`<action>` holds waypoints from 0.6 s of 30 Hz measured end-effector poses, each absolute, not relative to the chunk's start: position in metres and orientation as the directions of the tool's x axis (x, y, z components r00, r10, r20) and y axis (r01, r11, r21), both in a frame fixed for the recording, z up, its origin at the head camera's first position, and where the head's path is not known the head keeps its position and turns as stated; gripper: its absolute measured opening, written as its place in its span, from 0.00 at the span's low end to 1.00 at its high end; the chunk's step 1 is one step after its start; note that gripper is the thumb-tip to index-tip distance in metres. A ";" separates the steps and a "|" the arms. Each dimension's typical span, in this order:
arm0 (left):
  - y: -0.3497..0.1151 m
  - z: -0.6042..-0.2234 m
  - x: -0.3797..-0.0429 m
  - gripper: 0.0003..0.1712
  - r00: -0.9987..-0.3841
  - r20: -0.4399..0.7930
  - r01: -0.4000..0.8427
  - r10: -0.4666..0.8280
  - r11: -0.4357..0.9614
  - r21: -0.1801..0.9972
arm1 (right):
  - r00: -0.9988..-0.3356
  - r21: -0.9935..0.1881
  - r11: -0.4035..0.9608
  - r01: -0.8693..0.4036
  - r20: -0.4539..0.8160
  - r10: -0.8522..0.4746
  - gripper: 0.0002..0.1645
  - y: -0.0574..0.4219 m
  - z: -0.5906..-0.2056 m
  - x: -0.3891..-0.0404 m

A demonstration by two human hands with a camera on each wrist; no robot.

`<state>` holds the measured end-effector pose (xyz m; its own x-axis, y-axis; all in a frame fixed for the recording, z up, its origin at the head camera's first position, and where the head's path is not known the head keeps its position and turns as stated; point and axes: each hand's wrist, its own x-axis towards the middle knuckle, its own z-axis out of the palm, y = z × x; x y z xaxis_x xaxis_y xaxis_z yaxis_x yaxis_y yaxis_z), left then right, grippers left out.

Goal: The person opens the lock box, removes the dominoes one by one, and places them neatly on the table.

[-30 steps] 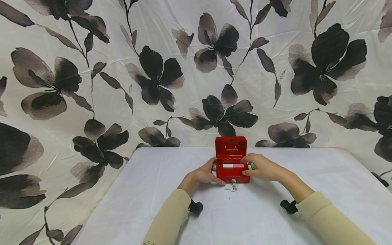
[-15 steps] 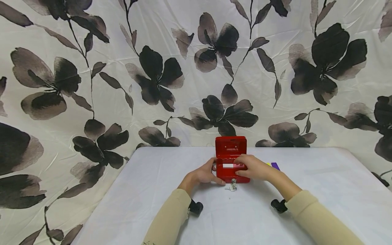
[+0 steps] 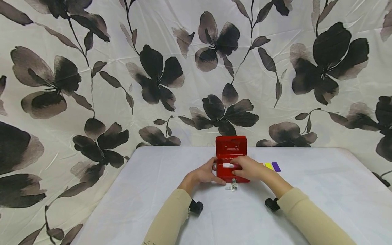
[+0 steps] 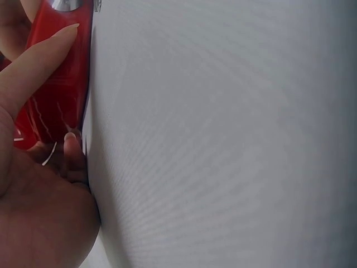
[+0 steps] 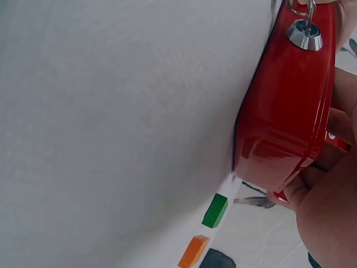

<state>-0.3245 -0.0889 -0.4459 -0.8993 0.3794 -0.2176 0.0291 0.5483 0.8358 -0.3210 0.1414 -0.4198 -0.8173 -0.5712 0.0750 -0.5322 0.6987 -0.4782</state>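
A red cash box (image 3: 225,176) stands on the white table with its lid (image 3: 231,145) raised. My left hand (image 3: 204,172) grips the box's left side, thumb along the front wall. My right hand (image 3: 249,167) reaches over the right side, thumb and fingers spread apart above the inside. A white block (image 3: 228,165) shows inside, left of those fingertips; a pinkish piece beside it is mostly covered. Whether the right fingers pinch anything is hidden, also in the right wrist view. Keys (image 3: 233,186) hang from the front lock (image 5: 305,36).
Right of the box, a yellow block (image 3: 268,165) and a purple block (image 3: 276,166) lie on the table. The right wrist view shows a green block (image 5: 215,211) and an orange block (image 5: 193,251) there too. A floral cloth (image 3: 171,27) hangs behind the table.
My right hand has slid left over the box's inside, covering the pink block. The yellow and purple blocks have come into sight behind that wrist. My left hand keeps its hold.
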 end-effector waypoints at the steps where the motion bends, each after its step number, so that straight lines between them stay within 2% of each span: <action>1: -0.089 -0.446 -0.325 0.58 -0.899 -0.218 0.029 0.379 0.549 0.835 | -0.815 -0.472 0.701 -0.535 0.072 -0.574 0.24 0.141 -0.420 -0.322; 11: -0.088 -0.445 -0.325 0.56 -0.893 -0.213 0.027 0.396 0.520 0.854 | -0.792 -0.440 0.694 -0.571 0.071 -0.607 0.19 0.138 -0.420 -0.327; 18: -0.089 -0.445 -0.325 0.57 -0.893 -0.211 0.033 0.398 0.525 0.850 | -0.781 -0.461 0.675 -0.576 0.067 -0.621 0.19 0.135 -0.420 -0.329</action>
<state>-0.3247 -0.0892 -0.4445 -0.8929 0.3981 -0.2106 0.0335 0.5249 0.8505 -0.3286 0.1347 -0.4199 -0.7811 -0.6208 0.0673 -0.5762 0.6750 -0.4608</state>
